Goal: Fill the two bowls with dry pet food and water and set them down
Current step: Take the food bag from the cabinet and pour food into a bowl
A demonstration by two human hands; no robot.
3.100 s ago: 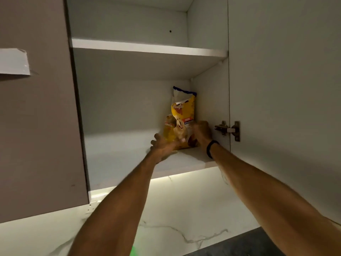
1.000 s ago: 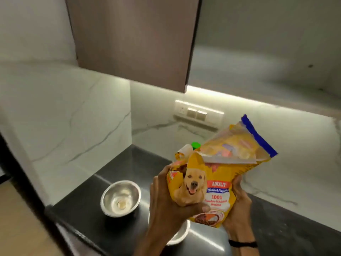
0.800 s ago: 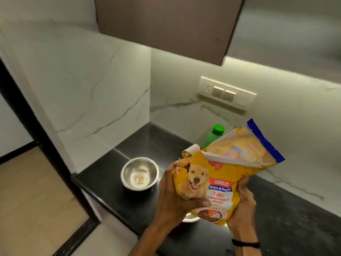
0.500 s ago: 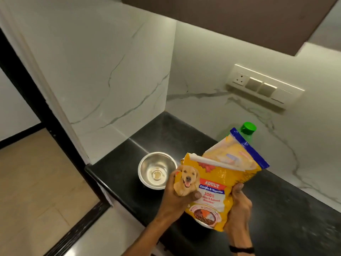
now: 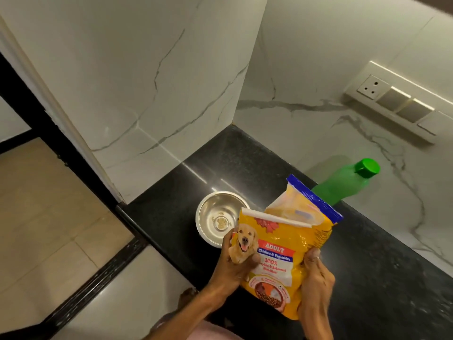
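At the left of the black counter (image 5: 382,261), 1 steel bowl (image 5: 220,218) stood upright and looked empty apart from a small mark at its bottom. It lay just up and left of the left hand (image 5: 235,263), which made that hand the nearer one. The left hand was clamped on the lower left side of the yellow pet food bag (image 5: 282,253). The bag stood nearly upright, its long axis leaning up and right, its torn top gaping. The right hand (image 5: 315,280) gripped the bag's right edge. A second bowl could not be seen. Behind the bag, a green bottle (image 5: 348,182) stood capped. Pouring would probably mean tipping the bag's mouth leftward.
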